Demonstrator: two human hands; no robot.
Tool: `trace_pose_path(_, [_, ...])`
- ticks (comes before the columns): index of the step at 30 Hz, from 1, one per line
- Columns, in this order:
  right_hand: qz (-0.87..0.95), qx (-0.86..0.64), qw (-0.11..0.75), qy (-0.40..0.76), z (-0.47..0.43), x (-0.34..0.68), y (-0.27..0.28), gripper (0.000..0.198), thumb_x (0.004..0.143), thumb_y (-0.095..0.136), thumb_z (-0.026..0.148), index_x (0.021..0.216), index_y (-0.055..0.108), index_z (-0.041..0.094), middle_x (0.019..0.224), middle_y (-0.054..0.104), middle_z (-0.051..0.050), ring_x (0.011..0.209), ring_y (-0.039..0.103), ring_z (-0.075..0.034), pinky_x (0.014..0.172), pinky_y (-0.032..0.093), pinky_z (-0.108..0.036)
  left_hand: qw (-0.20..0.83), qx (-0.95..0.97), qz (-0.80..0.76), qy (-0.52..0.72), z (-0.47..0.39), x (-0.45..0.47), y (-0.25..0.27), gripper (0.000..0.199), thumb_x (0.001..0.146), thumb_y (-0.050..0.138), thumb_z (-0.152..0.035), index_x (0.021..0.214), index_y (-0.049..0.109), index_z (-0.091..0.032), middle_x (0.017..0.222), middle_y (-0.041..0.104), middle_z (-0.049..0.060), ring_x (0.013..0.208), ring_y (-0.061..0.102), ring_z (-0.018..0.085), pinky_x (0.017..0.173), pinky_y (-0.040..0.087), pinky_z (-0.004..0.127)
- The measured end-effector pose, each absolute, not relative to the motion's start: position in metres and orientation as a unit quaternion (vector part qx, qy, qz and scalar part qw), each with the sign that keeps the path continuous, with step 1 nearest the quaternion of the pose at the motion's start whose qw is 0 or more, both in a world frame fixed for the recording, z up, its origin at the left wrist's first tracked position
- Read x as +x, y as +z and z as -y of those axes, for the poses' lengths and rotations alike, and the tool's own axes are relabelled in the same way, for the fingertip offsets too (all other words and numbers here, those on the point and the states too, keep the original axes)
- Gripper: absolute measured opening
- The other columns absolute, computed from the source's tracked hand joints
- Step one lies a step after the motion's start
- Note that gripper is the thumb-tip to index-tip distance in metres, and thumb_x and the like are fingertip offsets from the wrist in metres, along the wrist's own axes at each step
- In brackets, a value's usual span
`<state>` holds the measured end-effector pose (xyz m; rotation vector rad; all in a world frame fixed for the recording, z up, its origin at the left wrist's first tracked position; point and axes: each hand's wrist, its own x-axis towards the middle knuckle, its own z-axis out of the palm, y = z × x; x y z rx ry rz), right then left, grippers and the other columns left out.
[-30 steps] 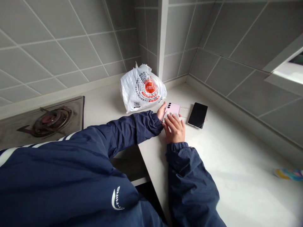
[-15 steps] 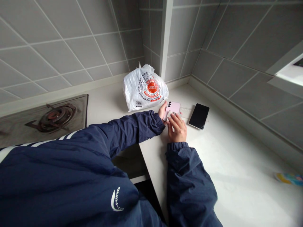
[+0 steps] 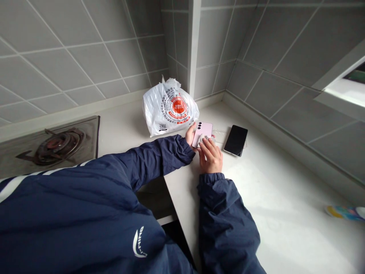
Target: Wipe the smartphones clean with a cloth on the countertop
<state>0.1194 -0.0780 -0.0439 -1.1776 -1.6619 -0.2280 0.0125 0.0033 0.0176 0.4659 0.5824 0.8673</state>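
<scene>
A pink smartphone [image 3: 204, 129], its back with several camera lenses facing up, is held over the counter by my left hand [image 3: 190, 135]. That hand wraps round the phone's left edge, and a fingertip shows at its right side. My right hand [image 3: 211, 156] presses a crumpled white tissue [image 3: 203, 140] against the lower part of the phone's back. Most of the tissue is hidden under the fingers. To the right lies a black-screened device [image 3: 236, 140], like a second phone or small tablet, with a thin clear sheet or case [image 3: 221, 134] beside and partly under it.
A white plastic bag [image 3: 171, 108] with red and black print stands behind the phone. At the left is a gas hob [image 3: 57, 144]. A colourful packet or bottle [image 3: 343, 212] lies at the far right of the white counter [image 3: 273, 182]. Tiled walls meet behind.
The view has shifted slightly, so everything appears a little further left. My right hand and the tissue stay on the phone's lower back; the grip of my left hand is unchanged.
</scene>
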Motion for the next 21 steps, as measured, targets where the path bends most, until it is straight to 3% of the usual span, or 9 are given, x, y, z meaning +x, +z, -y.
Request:
trace_pose_path(4, [0.686,-0.492,0.524,-0.112,0.080,0.117,-0.040,0.021,0.096,0.063,0.027,0.115,0.074,0.025,0.127,0.075,-0.008,0.127,0.065,-0.025,0.108,0.046,-0.043,0.842,0.196,-0.297,0.406,-0.003,0.012,0.019,0.091,0.099,0.008,-0.063,0.135,0.058,0.003,0.077,0.073,0.018,0.061,0.063,0.023,0.069,0.049,0.033])
trace_pose_path(9, [0.723,-0.468,0.488,-0.142,0.084,0.113,-0.037,0.022,0.096,0.066,0.028,0.118,0.071,0.029,0.124,0.076,-0.002,0.122,0.069,-0.023,0.125,0.020,-0.054,0.853,0.195,-0.274,0.399,-0.006,0.010,0.011,0.092,0.095,0.016,-0.073,0.131,0.063,-0.004,0.080,0.073,0.016,0.064,0.066,0.024,0.068,0.052,0.035])
trace_pose_path(15, [0.675,-0.520,0.504,-0.138,0.083,0.114,-0.039,0.019,0.096,0.065,0.028,0.113,0.074,0.029,0.123,0.077,-0.004,0.127,0.065,-0.028,0.122,0.026,-0.057,0.861,0.196,-0.274,0.381,-0.007,0.013,0.014,0.097,0.096,0.010,-0.072,0.127,0.062,0.002,0.080,0.072,0.019,0.063,0.066,0.023,0.063,0.051,0.032])
trace_pose_path(21, [0.721,-0.488,0.472,-0.138,0.087,0.101,-0.042,0.031,0.096,0.060,0.022,0.125,0.069,0.028,0.128,0.074,-0.005,0.132,0.061,-0.025,0.126,0.020,-0.053,0.867,0.220,-0.294,0.337,-0.001,0.010,0.021,0.105,0.092,0.003,-0.078,0.125,0.064,0.000,0.069,0.070,0.017,0.064,0.067,0.026,0.068,0.052,0.036])
